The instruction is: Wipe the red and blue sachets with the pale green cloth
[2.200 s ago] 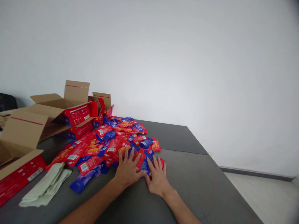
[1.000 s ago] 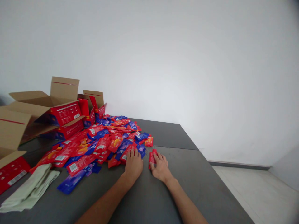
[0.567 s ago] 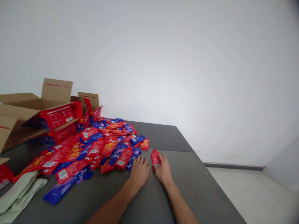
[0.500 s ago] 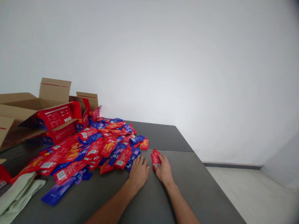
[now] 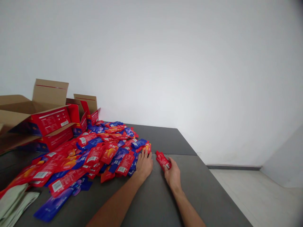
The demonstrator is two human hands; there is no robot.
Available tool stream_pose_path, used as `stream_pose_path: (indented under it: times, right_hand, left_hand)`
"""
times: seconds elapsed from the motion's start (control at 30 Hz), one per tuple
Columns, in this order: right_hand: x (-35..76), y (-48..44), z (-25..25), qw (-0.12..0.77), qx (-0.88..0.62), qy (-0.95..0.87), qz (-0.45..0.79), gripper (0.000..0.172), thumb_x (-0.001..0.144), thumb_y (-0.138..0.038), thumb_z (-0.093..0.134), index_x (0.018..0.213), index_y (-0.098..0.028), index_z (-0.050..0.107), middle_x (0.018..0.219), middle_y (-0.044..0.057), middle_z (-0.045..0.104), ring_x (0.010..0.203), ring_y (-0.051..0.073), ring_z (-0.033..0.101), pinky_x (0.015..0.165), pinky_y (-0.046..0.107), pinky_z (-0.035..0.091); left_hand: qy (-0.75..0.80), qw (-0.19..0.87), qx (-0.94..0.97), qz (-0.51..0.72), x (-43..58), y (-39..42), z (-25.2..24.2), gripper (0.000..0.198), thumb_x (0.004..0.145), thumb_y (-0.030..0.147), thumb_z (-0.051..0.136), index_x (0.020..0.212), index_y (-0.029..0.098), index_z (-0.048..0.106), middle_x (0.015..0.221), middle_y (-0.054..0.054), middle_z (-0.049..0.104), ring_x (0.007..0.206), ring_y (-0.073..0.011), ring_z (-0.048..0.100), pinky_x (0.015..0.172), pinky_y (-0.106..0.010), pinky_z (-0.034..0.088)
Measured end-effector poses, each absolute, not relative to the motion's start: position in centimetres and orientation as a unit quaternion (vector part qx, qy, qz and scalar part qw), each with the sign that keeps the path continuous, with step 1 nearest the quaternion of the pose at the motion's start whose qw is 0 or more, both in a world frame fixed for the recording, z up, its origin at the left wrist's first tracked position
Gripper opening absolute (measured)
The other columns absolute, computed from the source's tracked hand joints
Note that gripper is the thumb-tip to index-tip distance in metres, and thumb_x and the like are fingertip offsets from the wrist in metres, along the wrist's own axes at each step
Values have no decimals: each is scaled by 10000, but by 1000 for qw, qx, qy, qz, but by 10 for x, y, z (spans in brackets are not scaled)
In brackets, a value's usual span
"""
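Observation:
My right hand [image 5: 173, 174] grips the lower end of a red pouch [image 5: 162, 159], whose capped end points up and left, just over the dark table [image 5: 151, 201]. To its left, my left hand [image 5: 144, 164] has its fingers stretched forward, with the fingertips on a red-orange pouch [image 5: 147, 147] at the right edge of the pile. The pile of red and blue pouches [image 5: 92, 155] spreads across the left half of the table, some showing white barcode labels.
Open cardboard boxes with red and blue sides [image 5: 50, 120] stand at the back left. A folded pale green cloth [image 5: 17, 201] lies at the near left. The table's right edge runs beside a pale floor [image 5: 248, 189]; a white wall [image 5: 189, 63] rises behind.
My left hand has moved forward and reached the red-orange pouch at the pile's edge. My right hand has shifted slightly right, and its red pouch is now turned at a slant.

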State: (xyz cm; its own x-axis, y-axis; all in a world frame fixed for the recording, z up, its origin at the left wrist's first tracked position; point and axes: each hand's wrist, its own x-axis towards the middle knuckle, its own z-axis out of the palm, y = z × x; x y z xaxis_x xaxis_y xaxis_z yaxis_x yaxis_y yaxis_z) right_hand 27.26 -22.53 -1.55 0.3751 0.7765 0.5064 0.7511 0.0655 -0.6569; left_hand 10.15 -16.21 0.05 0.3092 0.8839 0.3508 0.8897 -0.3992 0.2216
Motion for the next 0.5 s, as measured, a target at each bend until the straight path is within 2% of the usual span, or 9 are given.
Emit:
stream_pose_path:
  times: [0.13,0.33,0.5]
  right_hand:
    - [282,-231,-21,485,-703,-520,12,471,825,-371,523,1201,-107,625,1180,191,693,1062,334,669,957,486,507]
    - [280,-235,-19,488,-698,-524,-3,438,849,-405,528,1170,-125,624,1140,171,693,1028,307,661,942,452,509]
    - [278,-237,-15,468,-703,-535,15,413,870,-419,520,1165,-149,623,1123,150,687,1006,291,658,932,431,510]
  left_hand:
    - [-549,13,-803,-229,111,-172,-1,442,943,308,449,1334,148,580,1405,-205,525,1318,-355,445,1094,-536,311]
    - [-546,-8,-796,-262,110,-193,8,313,907,306,531,1159,171,657,1249,-160,573,1198,-326,480,1039,-497,354]
    - [-545,-38,-795,-266,106,-206,9,404,874,268,573,1265,169,598,1259,-140,558,1189,-311,475,1032,-466,375]
